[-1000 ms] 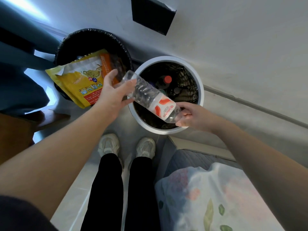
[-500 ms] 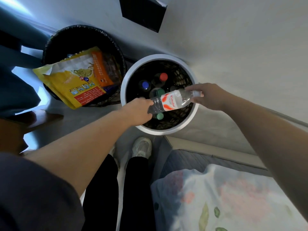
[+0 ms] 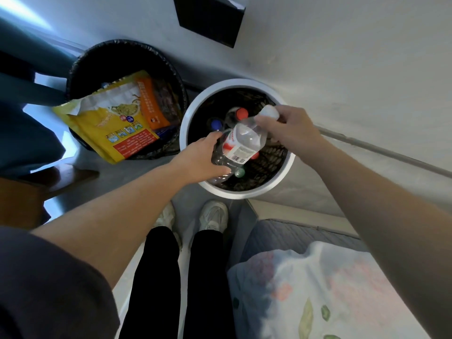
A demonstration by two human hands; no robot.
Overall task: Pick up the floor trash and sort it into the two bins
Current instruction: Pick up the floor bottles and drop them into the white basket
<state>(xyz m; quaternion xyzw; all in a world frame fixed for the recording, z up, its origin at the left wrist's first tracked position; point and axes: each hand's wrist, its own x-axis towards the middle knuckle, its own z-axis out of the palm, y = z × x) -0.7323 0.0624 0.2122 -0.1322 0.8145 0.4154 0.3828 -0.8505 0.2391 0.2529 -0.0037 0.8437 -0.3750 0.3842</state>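
Clear red-labelled plastic bottle (image 3: 241, 143): left hand (image 3: 203, 160) grips base at seven o'clock, right hand (image 3: 288, 128) its neck; looks light, crushable.

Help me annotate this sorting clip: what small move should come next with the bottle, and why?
Probably release both grips and let the clear bottle drop. The left hand holds its base and the right hand its neck, directly above the white-rimmed bin, which already holds capped bottles, so it seems to be the right bin.
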